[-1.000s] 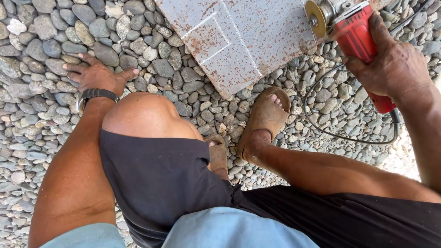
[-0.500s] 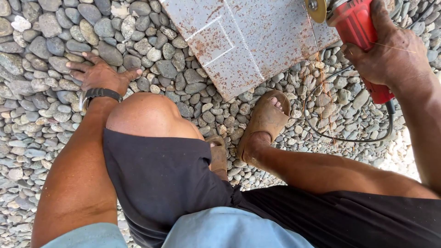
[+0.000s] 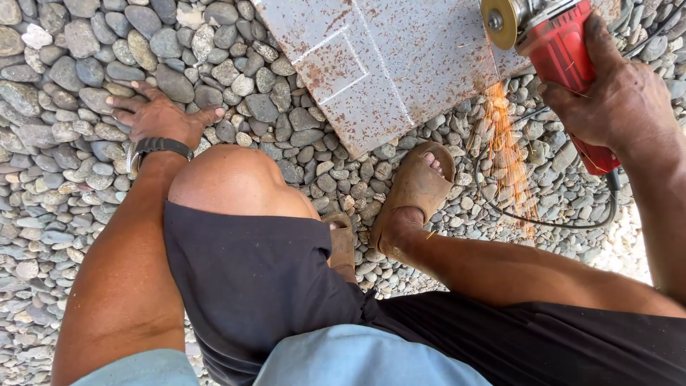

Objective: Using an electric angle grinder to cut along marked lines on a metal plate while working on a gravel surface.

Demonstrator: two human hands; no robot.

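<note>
Head view: The right hand is wrapped tight around the body of a red angle grinder, fingers closed on the housing. The grinder's disc meets the right edge of a rusty grey metal sheet that lies flat on the pebble ground. Orange sparks spray downward from the contact point, over the pebbles and the black power cord. The left hand is spread flat, fingers apart, pressed on the pebbles left of the sheet; it holds nothing. A sandalled foot rests just below the sheet's lower corner.

Progress: White scribed lines mark the sheet. The cut appears to be only starting at the edge; most marked lines look uncut.
</note>
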